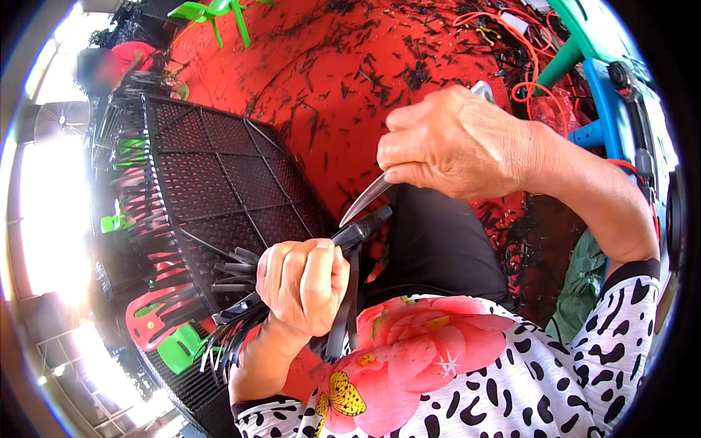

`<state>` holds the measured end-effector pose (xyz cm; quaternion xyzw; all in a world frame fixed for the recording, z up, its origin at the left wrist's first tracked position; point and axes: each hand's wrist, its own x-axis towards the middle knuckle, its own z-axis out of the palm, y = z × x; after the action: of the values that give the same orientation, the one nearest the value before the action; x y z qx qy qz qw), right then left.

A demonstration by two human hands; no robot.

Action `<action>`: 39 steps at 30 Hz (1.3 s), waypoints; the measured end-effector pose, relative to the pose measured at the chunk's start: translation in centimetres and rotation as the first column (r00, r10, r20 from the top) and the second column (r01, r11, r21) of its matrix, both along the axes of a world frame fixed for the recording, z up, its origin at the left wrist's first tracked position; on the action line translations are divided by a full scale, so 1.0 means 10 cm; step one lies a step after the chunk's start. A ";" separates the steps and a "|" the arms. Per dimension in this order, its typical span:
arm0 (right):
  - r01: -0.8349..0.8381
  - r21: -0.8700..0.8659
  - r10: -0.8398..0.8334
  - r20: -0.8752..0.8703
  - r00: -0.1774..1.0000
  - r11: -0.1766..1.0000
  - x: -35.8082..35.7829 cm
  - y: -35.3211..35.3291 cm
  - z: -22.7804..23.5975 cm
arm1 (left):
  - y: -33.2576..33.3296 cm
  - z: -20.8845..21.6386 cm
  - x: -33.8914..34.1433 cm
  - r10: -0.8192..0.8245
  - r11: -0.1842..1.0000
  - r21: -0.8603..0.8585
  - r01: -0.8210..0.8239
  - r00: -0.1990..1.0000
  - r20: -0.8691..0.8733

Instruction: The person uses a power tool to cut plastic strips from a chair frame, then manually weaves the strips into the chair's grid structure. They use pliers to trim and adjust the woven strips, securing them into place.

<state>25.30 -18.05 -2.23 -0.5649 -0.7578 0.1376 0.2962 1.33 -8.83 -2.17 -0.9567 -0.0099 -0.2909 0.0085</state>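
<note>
We seem to be at a trimming or splitting step, judging by how the knife point(367, 197) slants down toward the black strips point(362, 229) that stick up from the left fist. Its tip lies at the strips or just over them; we cannot tell whether it touches. As we judge it, the next move calls for a steady left hand and a short, controlled stroke, with the edge kept clear of the thumb and knuckles close below. Our right hand point(458, 142) has no gap in its grip: the fingers curl fully round the knife, with a metal end showing beyond the back of the hand. Our left hand point(304, 283) is closed just as tightly, holding the black strips, which poke out above the fist, while loose ends hang below and fan out to its left. Those strips are in front of our lap, beside the near corner of the woven black panel point(232, 171), whose left edge bristles with unwoven ends. Whether the held strips join the panel, we cannot make out. Beyond, dark scraps litter the red floor point(288, 150).
</note>
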 end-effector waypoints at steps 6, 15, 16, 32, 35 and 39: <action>-0.103 0.089 0.080 0.225 0.971 0.991 0.02 0.30 0.03 | -0.01 -0.02 0.01 0.034 0.998 -0.058 -0.036 0.999 -0.038; -0.198 0.046 0.184 0.208 0.961 0.979 0.02 0.43 0.03 | 0.03 0.01 0.07 -0.013 1.000 0.003 0.013 0.999 -0.050; -0.224 0.058 0.209 0.197 0.958 0.973 0.03 0.45 0.02 | 0.03 0.02 0.08 -0.007 1.000 0.006 0.007 0.999 -0.054; -0.392 0.108 0.387 0.062 0.920 0.914 0.13 0.54 -0.07 | 0.06 0.00 0.07 -0.055 0.988 -0.152 0.038 0.992 -0.111; -0.418 -0.153 0.410 -0.080 0.908 0.895 0.14 0.63 -0.08 | 0.05 0.00 0.00 -0.003 0.965 -0.260 -0.042 0.985 -0.171; -0.517 -0.275 0.433 -0.313 0.845 0.811 0.16 0.64 -0.04 | 0.05 -0.07 -0.04 0.012 0.941 -0.337 -0.040 0.996 -0.083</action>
<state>26.89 -11.68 -2.61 -0.3789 -0.7979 0.4057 0.2350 0.89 -8.37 -2.91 -0.9545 -0.0721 -0.2463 -0.1517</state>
